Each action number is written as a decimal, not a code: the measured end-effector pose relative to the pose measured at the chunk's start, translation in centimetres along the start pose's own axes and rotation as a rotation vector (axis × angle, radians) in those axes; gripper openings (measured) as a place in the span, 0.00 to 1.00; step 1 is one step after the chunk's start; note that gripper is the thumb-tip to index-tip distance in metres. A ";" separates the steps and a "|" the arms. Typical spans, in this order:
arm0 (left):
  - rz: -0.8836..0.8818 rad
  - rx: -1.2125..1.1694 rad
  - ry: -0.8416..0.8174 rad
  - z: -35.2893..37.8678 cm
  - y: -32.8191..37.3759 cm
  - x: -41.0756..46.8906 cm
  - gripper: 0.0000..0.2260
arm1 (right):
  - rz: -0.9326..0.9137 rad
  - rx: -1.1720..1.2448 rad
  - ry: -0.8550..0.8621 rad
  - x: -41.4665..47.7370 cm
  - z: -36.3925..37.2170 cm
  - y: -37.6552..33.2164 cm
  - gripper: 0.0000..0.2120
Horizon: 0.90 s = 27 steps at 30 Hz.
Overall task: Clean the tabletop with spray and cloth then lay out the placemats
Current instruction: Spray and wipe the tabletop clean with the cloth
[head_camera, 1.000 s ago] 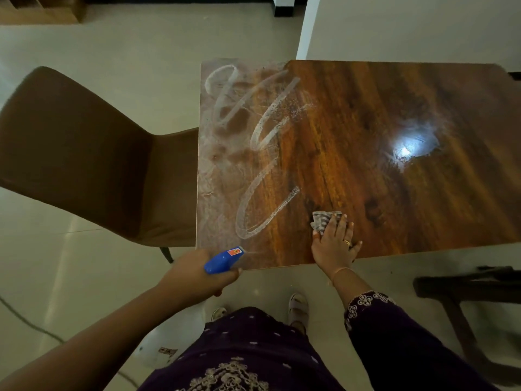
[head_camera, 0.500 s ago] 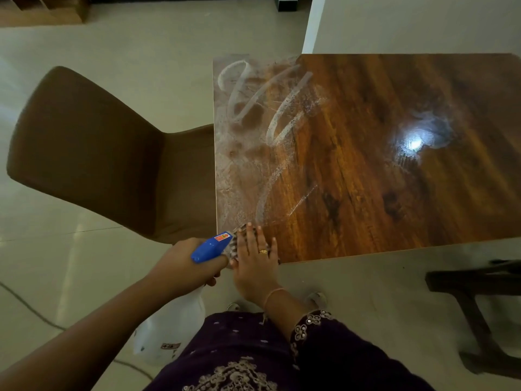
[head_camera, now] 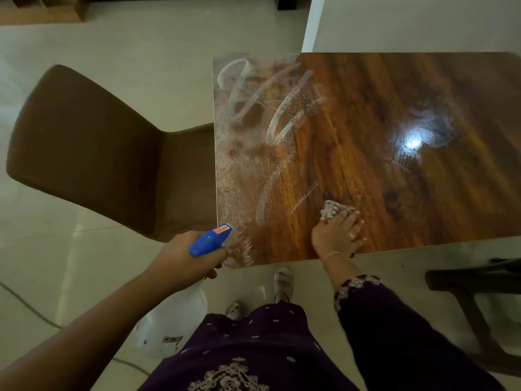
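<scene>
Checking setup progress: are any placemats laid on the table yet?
No; the visible tabletop carries only spray streaks and the cloth under the right hand.

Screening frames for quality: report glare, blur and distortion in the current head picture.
Head view: bright glare spot on the tabletop, right of centre; wide-angle bowing of its edges; dim light; right hand, cloth, left hand and spray bottle slightly soft.
</scene>
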<state>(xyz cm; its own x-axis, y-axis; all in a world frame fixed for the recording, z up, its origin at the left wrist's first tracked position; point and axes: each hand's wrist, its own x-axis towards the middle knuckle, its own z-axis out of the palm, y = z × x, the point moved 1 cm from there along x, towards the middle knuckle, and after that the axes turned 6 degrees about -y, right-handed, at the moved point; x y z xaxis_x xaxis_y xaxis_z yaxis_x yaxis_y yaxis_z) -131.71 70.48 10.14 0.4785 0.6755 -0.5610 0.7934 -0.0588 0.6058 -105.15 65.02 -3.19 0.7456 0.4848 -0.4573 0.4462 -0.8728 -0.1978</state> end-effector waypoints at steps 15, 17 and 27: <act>-0.023 -0.006 0.003 -0.1 2.3 1.7 0.08 | -0.474 -0.271 0.041 3.9 -0.8 0.4 0.30; -0.034 -0.026 -0.003 -0.2 2.4 1.9 0.09 | -0.300 -0.187 0.011 5.7 -2.3 0.7 0.30; -0.092 -0.016 0.024 0.2 3.2 3.2 0.08 | -0.910 -0.348 -0.119 -1.9 2.7 -7.0 0.30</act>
<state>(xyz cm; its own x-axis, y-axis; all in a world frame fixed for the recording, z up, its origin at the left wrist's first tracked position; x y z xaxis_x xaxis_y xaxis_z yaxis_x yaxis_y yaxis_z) -127.53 72.30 10.19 0.3941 0.6951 -0.6013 0.8274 0.0164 0.5613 -111.06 70.05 -3.26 -0.0018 0.9385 -0.3454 0.9610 -0.0939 -0.2600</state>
